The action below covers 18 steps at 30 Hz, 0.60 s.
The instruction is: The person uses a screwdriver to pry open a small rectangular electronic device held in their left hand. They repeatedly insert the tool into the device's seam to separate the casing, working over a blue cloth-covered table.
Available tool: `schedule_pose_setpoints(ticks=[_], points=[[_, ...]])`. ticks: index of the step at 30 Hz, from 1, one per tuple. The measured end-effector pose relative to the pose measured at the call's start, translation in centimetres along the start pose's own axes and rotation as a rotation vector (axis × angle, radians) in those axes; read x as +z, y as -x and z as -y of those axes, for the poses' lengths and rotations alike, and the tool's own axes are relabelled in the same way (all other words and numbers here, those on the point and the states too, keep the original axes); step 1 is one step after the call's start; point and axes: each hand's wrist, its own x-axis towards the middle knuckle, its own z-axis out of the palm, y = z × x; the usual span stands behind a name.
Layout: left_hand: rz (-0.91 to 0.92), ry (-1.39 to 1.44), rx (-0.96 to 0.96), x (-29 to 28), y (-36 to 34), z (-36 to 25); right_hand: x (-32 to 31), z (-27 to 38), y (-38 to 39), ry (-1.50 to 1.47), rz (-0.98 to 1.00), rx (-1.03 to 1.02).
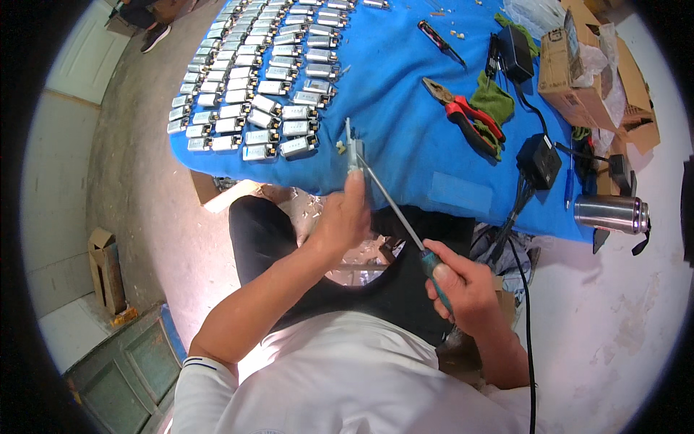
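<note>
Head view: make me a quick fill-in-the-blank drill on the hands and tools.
1. The screwdriver is gripped in the ____ hand.
2. The left hand holds a small silvery part.
Beneath the pliers, the cloth is ____.
3. The pliers' handles are red and ____.

Missing words: right; blue; black.

head view | fisheye above | faces down | blue-covered table (394, 90) near

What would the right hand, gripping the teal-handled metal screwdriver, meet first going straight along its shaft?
Likely the narrow, pale grey part held by the left hand; the screwdriver appears to end at it, though depth is unclear.
</note>
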Motion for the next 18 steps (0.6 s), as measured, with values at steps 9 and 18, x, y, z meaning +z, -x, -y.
schedule_pose_setpoints(ticks=[9,18], points=[[0.128,0.111,-0.108,-1.7,-0.2,-0.2,0.2,-3.1,-1.3,0.509,-0.265,-0.479],[0.236,0.222,-0.178,-2.6,0.5,0.3,0.0,-4.0,-1.1,0.016,-0.302,-0.404]])
